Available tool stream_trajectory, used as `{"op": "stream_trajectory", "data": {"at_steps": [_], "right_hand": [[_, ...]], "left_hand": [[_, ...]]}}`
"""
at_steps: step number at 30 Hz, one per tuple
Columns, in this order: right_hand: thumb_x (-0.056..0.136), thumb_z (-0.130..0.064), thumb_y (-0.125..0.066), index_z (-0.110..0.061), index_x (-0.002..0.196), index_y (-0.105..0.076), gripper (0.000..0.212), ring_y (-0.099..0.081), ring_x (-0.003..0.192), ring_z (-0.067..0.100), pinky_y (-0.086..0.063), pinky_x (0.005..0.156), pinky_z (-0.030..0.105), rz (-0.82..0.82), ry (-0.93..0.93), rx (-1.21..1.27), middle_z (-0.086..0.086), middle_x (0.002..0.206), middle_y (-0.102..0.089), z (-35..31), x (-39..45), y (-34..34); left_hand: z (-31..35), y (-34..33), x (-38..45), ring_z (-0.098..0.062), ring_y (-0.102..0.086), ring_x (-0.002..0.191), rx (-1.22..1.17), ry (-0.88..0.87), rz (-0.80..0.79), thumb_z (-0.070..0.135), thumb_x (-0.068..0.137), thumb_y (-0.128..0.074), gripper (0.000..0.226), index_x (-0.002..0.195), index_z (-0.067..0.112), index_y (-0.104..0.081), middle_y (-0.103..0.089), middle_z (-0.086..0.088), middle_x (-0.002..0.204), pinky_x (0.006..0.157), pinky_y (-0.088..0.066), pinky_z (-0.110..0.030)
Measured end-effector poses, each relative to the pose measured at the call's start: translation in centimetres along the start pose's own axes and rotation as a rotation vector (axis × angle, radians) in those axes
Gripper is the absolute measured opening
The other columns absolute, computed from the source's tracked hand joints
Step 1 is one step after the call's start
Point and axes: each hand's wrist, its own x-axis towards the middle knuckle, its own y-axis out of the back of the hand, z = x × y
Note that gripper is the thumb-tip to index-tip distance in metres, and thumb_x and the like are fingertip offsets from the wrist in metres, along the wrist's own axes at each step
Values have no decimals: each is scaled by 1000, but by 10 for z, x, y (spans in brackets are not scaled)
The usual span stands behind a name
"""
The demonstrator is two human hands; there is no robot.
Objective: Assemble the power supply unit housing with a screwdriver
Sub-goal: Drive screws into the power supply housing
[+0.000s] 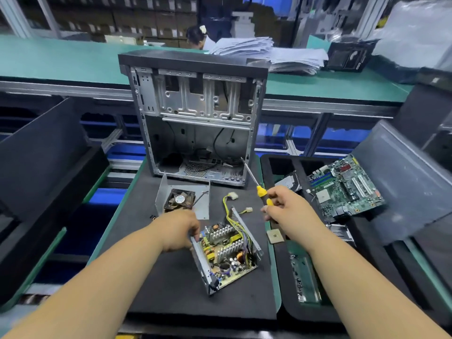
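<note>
The open power supply base (226, 250), a grey metal tray with a circuit board, heat sinks and yellow wires, lies on the black foam mat (171, 285). My left hand (179, 230) grips its upper left wall. The housing cover (186, 199), a bent metal sheet with a black fan, lies just behind that hand. My right hand (286, 204) holds a yellow and black screwdriver (258, 185) above the mat, with the shaft pointing up and left toward the computer case.
An empty computer case (198, 118) stands open at the back of the mat. A green motherboard (344, 184) lies in a black tray (401, 182) at the right. A small CPU chip (275, 236) rests near the mat's right edge. Dark bins flank the left side.
</note>
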Motion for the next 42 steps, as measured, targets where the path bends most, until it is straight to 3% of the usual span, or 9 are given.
{"op": "stream_trajectory", "data": {"at_steps": [3, 11, 17, 25, 31, 33, 35, 38, 42], "right_hand": [[90, -11, -62, -32, 95, -58, 22, -70, 73, 12, -54, 66, 22, -8, -3, 53, 6, 94, -64, 7, -8, 8], [84, -10, -47, -23, 91, -55, 16, -62, 72, 17, -51, 73, 37, -85, -92, 42, 7, 87, -69, 19, -28, 7], [82, -23, -63, -27, 86, -53, 11, -53, 67, 18, -45, 66, 33, -164, -111, 20, -1, 74, -55, 24, -37, -3], [71, -25, -86, -14, 82, -59, 32, -56, 70, 13, -41, 64, 28, -127, -81, -37, 4, 83, -69, 19, -33, -5], [71, -23, -87, -11, 80, -58, 33, -54, 68, 13, -40, 66, 30, -98, -184, -3, 1, 77, -64, 15, -23, -3], [70, -24, -87, -12, 79, -58, 33, -54, 68, 15, -40, 67, 31, -91, -216, 0, 2, 76, -63, 15, -23, -2], [70, -23, -87, -14, 76, -57, 32, -56, 69, 14, -42, 70, 32, -79, -234, 19, 5, 76, -65, 13, -24, -3], [71, -19, -86, -16, 73, -55, 31, -53, 66, 10, -40, 70, 30, -66, -254, 61, -2, 72, -62, 11, -25, -5], [72, -16, -85, -19, 72, -56, 30, -57, 67, 10, -45, 73, 28, -55, -280, 111, -3, 74, -64, 10, -25, -5]], "left_hand": [[14, -5, -13, -12, -57, 97, -28, 42, 35, 25, 75, -77, 16, 89, 27, -70, -59, 8, 102, 85, -48, -28], [57, -13, -35, -6, -58, 81, -281, 116, 202, 28, 71, -84, 17, 78, 29, -69, -60, 12, 89, 74, -49, -25], [83, -13, -27, 1, -59, 64, -523, 196, 305, 22, 71, -86, 19, 70, 29, -68, -65, 9, 79, 56, -47, -13], [68, -6, 0, -2, -63, 73, -748, 217, 260, 29, 73, -84, 13, 77, 29, -71, -69, 11, 81, 68, -49, -21], [31, -4, 34, -14, -56, 86, -1000, 242, 195, 22, 100, -43, 21, 97, 28, -63, -69, 8, 99, 75, -43, -29], [16, -5, 45, -14, -53, 79, -870, 214, 175, 4, 93, -40, 36, 104, 30, -62, -66, 7, 109, 68, -41, -23], [2, -5, 55, -11, -52, 84, -430, 110, 144, 0, 86, -43, 48, 113, 35, -62, -61, 8, 117, 71, -38, -14], [-12, -5, 75, -16, -35, 119, 142, -114, 159, 7, 79, -51, 53, 121, 39, -57, -48, 20, 134, 97, -21, -33], [-16, -9, 100, -19, -22, 134, 367, -222, 55, 20, 80, -59, 32, 109, 33, -64, -45, 20, 136, 108, -8, -47]]}}
